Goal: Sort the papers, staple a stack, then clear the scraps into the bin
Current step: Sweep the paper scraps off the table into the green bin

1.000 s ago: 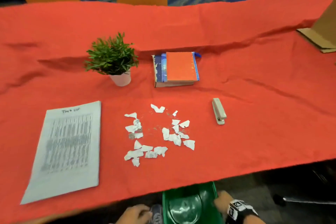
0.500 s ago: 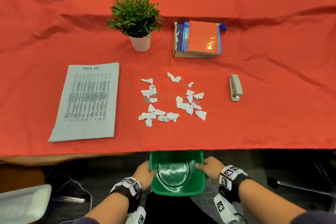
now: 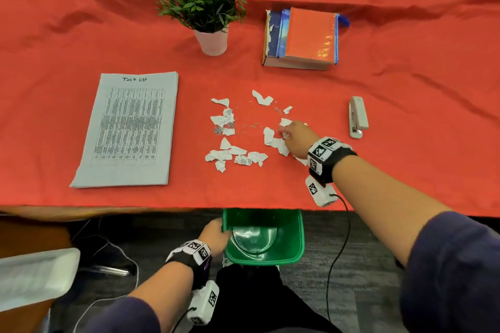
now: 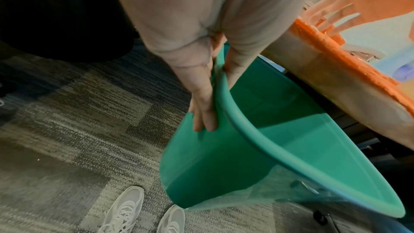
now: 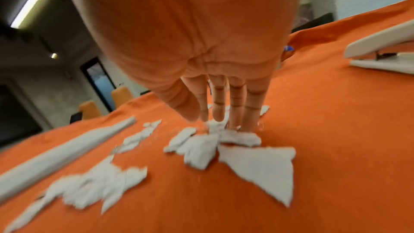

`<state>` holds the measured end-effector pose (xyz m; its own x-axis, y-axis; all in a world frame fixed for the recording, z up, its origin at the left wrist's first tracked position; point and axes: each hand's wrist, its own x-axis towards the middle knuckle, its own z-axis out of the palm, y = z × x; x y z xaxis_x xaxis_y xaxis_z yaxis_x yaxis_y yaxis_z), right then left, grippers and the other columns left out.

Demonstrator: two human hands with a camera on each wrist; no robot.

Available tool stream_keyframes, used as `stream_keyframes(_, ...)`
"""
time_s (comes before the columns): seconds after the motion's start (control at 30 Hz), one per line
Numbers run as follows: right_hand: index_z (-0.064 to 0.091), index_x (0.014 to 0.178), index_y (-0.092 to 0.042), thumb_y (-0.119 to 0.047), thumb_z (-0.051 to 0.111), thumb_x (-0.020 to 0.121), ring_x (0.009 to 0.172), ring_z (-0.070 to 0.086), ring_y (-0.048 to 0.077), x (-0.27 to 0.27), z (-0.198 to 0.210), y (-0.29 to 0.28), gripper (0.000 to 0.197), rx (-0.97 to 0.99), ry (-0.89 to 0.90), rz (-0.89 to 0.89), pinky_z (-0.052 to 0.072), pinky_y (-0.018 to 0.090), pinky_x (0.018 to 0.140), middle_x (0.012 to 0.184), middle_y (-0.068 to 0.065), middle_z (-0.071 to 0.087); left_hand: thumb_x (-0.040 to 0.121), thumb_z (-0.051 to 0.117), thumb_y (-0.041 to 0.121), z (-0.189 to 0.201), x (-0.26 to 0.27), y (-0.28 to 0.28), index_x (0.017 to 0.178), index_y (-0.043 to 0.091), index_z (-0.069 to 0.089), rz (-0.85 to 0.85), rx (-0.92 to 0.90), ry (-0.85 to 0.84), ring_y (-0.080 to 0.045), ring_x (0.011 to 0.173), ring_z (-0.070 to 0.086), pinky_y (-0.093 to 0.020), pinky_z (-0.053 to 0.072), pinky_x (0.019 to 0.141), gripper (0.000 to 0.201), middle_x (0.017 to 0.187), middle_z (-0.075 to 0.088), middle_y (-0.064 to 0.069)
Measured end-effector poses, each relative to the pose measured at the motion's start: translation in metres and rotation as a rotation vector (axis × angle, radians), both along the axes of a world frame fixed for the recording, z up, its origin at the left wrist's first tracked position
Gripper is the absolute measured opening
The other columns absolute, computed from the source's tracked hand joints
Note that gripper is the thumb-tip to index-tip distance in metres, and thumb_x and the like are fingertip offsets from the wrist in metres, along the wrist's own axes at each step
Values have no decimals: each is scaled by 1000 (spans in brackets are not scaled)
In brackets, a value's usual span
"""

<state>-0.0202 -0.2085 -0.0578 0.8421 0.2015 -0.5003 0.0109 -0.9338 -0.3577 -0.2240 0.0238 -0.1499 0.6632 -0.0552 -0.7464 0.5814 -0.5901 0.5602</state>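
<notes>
Torn white paper scraps point(image 3: 235, 155) lie scattered mid-table on the red cloth, with loose staples among them. My right hand point(image 3: 295, 135) is over the right-hand cluster, and its straight fingers point(image 5: 233, 111) touch the scraps point(image 5: 197, 148). Below the table's front edge, my left hand point(image 3: 216, 235) grips the rim of the green bin point(image 3: 299, 235), thumb inside and fingers outside point(image 4: 203, 112). The bin point(image 4: 224, 157) looks empty. A stack of printed papers point(image 3: 130, 127) lies at the left. A grey stapler point(image 3: 357, 116) sits to the right of the scraps.
A potted plant point(image 3: 204, 5) and a pile of books point(image 3: 303, 38) stand behind the scraps. A cable point(image 3: 338, 251) hangs from my right wrist. A white object point(image 3: 32, 276) is at the lower left, above carpet point(image 4: 67, 130).
My right hand has let go of the bin and moved up onto the table to the scraps. My left hand still holds the bin. The view has tilted down.
</notes>
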Motion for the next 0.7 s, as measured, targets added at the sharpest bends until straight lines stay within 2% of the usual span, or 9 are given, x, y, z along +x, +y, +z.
stream_keyframes(0.1,52,136,-8,-6,47,91,125,39,35,-21,-14,5,45,-12,-58,17,36,35,101,132,17,41,92,52,3,1,0,-3,103,15,61,48,-48,4,-28,96,68,-36,55,86,19,103,70,-14)
stream_keyframes(0.2,48,137,-6,-3,46,90,123,37,35,-45,-18,6,48,8,-74,59,35,37,103,129,18,41,92,53,6,0,-1,-3,100,15,63,58,-60,17,-33,95,68,-44,55,87,16,101,71,-18)
stream_keyframes(0.3,45,140,-6,-1,45,90,120,40,33,-77,-15,10,50,52,-49,129,39,39,100,126,16,42,90,53,7,-3,-2,-4,100,13,65,63,-59,17,-34,95,68,-47,54,88,16,101,71,-20)
stream_keyframes(0.43,41,142,-6,0,45,91,108,46,28,-122,-7,14,52,135,-16,219,41,28,89,123,13,41,89,54,6,-4,-2,-4,100,9,66,76,-62,18,-32,94,68,-47,53,90,17,100,71,-18)
stream_keyframes(0.53,42,142,-8,-4,45,94,94,50,22,-147,-1,16,48,160,51,280,42,25,79,122,9,42,89,53,4,-2,-1,-4,93,14,65,70,-62,15,-34,95,68,-48,54,89,16,100,71,-19)
stream_keyframes(0.63,54,134,-13,-11,42,98,95,53,18,-145,8,10,38,196,97,271,38,21,82,121,6,47,90,53,3,3,-1,-4,84,23,60,80,-63,14,-30,95,68,-44,54,90,22,100,71,-16)
stream_keyframes(0.7,57,131,-13,-11,44,97,103,55,21,-125,12,0,36,191,4,153,38,22,89,122,8,49,91,53,3,5,-1,-4,84,25,60,82,-71,24,-29,96,67,-43,53,91,24,101,71,-14)
